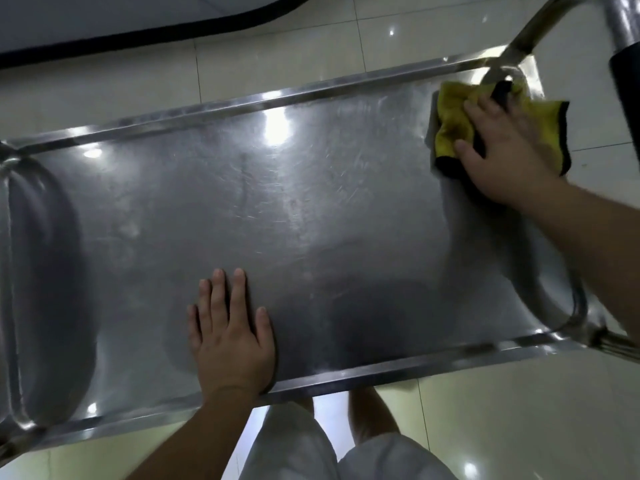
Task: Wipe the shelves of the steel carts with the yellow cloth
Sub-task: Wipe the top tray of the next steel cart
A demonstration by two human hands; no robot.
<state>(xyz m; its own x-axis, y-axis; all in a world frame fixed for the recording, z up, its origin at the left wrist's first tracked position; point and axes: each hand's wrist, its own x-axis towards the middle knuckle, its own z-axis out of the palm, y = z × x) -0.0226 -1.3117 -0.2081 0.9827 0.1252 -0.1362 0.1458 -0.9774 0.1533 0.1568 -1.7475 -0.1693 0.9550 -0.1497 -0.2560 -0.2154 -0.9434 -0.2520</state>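
Observation:
The steel cart's top shelf (277, 188) fills the view, a scratched, shiny tray with a raised rim. The yellow cloth (450, 123), edged in black, lies crumpled at the shelf's far right corner. My right hand (502, 157) presses flat on the cloth with its fingers spread, part of the cloth sticking out on either side of it. My left hand (230, 334) rests palm down on the bare steel near the front rim, fingers straight, holding nothing.
The cart's tubular handle (620, 26) with a black grip rises at the top right, by the cloth. A rounded steel rail (14, 271) bounds the left end. Glossy pale floor tiles (519, 427) surround the cart, and a dark-edged mat (138, 32) lies beyond it.

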